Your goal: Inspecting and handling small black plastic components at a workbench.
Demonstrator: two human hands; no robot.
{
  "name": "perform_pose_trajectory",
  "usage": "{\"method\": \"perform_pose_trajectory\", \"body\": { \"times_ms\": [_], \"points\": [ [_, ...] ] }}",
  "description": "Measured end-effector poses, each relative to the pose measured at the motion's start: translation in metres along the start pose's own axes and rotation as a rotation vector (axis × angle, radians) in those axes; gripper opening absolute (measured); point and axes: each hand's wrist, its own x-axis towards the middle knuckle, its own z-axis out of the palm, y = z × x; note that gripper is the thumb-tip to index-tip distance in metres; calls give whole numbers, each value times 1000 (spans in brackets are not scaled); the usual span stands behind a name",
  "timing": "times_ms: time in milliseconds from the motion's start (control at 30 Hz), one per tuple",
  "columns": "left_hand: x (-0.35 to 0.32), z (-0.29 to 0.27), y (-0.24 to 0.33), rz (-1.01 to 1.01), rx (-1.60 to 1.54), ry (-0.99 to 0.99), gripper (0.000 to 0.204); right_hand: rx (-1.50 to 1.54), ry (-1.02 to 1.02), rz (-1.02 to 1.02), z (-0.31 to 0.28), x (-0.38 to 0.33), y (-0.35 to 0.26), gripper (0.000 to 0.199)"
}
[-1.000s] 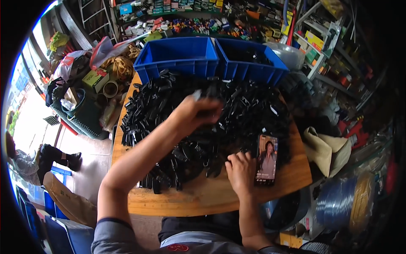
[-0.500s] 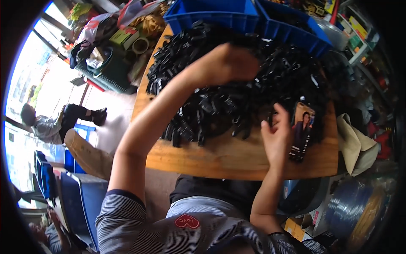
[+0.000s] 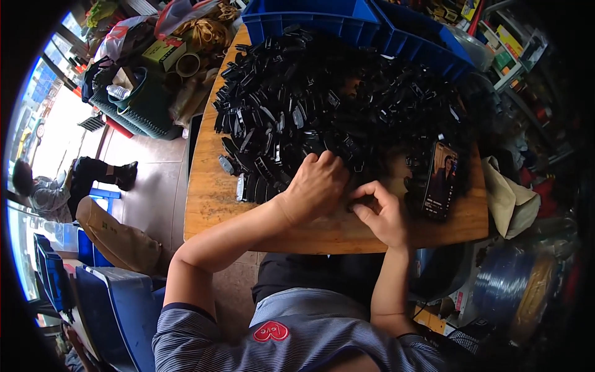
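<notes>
A wide heap of small black plastic pieces (image 3: 266,118), some with shiny faces, covers much of the wooden table (image 3: 260,226). At the heap's near edge my left hand (image 3: 316,189) is closed, knuckles up, its fingertips hidden beneath it. Just right of it, my right hand (image 3: 379,214) has thumb and forefinger curled toward each other, facing the left hand. Whatever lies between either hand's fingers is too dark and small to make out. A phone (image 3: 440,180) with a lit screen leans upright among the pieces, right of my right hand.
Two blue bins stand behind the heap, one at the middle (image 3: 310,28) and one at the right (image 3: 427,43). A beige cloth (image 3: 508,198) hangs by the table's right edge. Bags, boxes and a green basket (image 3: 145,102) crowd the far left. Another person (image 3: 59,189) sits at left.
My left hand has come back from over the middle of the heap to the near edge, beside my right hand. The right hand has shifted slightly left, its fingers curling in.
</notes>
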Motion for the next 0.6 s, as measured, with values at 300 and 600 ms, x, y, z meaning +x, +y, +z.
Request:
{"method": "perform_pose_trajectory", "body": {
  "times_ms": [300,600],
  "points": [
    [2,-36,-24,-30,-493,197,23,86,334,-173,1,2,-18,19],
    [-7,-43,-23,-25,-1009,207,39,760,50,-170,20,15,-28,30]
  ]
}}
